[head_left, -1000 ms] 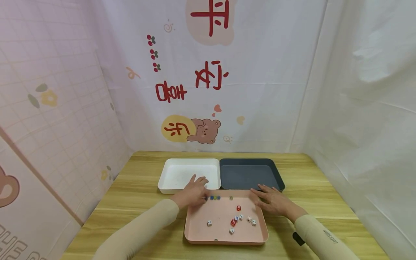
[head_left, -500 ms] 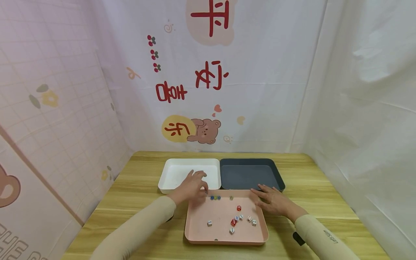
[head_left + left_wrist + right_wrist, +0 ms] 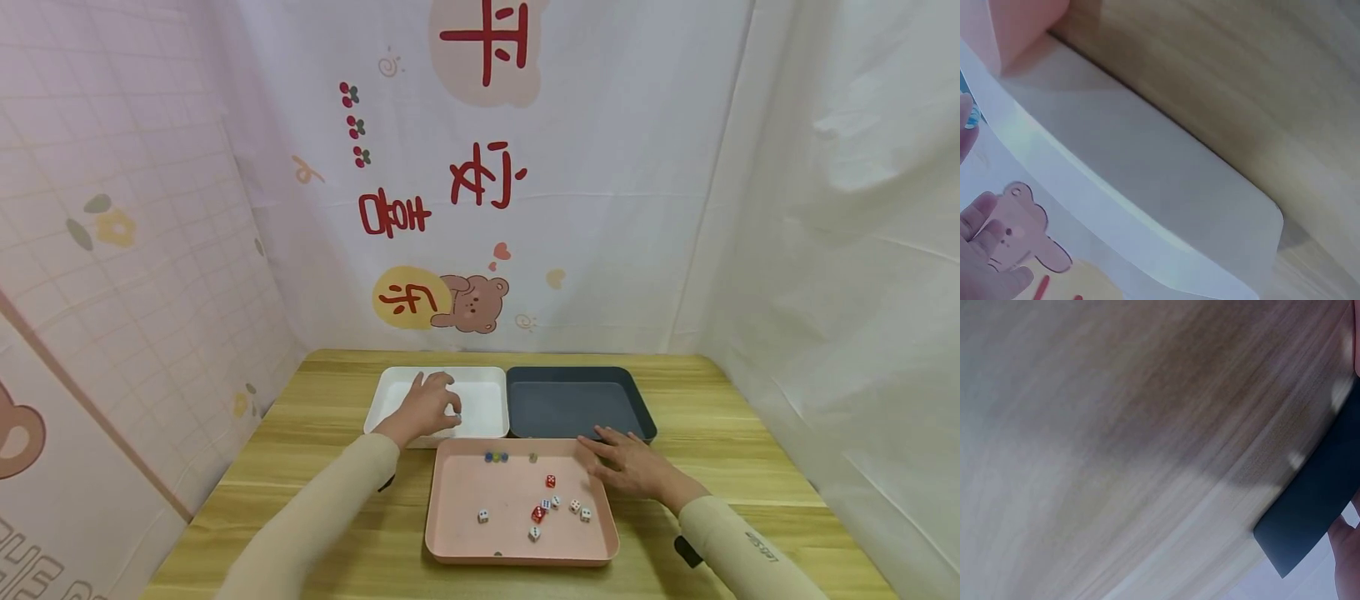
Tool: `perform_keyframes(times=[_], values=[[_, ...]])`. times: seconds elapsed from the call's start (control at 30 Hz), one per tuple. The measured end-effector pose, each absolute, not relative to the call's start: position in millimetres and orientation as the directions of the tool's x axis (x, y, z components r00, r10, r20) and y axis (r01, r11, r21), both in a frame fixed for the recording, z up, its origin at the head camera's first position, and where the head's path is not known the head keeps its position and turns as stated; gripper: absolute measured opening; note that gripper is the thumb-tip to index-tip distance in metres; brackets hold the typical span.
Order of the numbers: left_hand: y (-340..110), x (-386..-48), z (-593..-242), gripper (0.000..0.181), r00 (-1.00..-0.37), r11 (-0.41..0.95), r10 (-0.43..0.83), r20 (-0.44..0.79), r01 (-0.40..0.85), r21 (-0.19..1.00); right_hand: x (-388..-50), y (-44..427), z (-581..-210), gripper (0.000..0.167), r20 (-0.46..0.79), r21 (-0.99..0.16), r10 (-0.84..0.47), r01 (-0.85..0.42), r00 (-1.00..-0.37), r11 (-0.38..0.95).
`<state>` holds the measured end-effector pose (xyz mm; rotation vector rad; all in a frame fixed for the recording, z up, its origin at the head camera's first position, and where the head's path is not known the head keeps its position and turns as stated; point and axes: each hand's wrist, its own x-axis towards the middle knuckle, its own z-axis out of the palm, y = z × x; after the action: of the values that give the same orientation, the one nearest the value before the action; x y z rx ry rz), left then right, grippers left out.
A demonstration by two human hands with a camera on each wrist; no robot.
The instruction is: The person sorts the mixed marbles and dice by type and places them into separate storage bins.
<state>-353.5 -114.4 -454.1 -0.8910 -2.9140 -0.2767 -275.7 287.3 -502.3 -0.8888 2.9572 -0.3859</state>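
Over the white tray, my left hand pinches a marble between thumb and a finger. The marble is clear glass with blue in it; in the head view only a speck of it shows. Its other fingers are spread loosely. My right hand rests at the far right corner of the pink tray, fingers extended. Inside that tray lie a red die, another red die, several white dice, and a few marbles along the far side.
A dark grey tray stands right of the white one, both behind the pink tray on the wooden table. Printed cloth hangs behind and at both sides. A dark band sits at the right sleeve.
My left hand has lifted a marble from the far left corner of the pink tray and carried it left and away over the white tray. My right hand has stayed put.
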Motion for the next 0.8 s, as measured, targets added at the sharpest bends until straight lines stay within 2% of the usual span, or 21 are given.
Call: perform_keyframes(times=[0.37,0.8], values=[[-115.6,-368.0,-457.7,0.008,-0.892,0.873,0.442,0.095,0.452,0.185,-275.7,286.8,-505.3,0.056,0.057,-0.238,-0.548,-0.544,-0.835,0.805],[-112.8,-377.9,-470.0,0.009,-0.910,0.874,0.404,0.088,0.413,0.255,-274.9,287.4,-506.1,0.056,0.067,-0.230,-0.553,-0.552,-0.831,0.802]])
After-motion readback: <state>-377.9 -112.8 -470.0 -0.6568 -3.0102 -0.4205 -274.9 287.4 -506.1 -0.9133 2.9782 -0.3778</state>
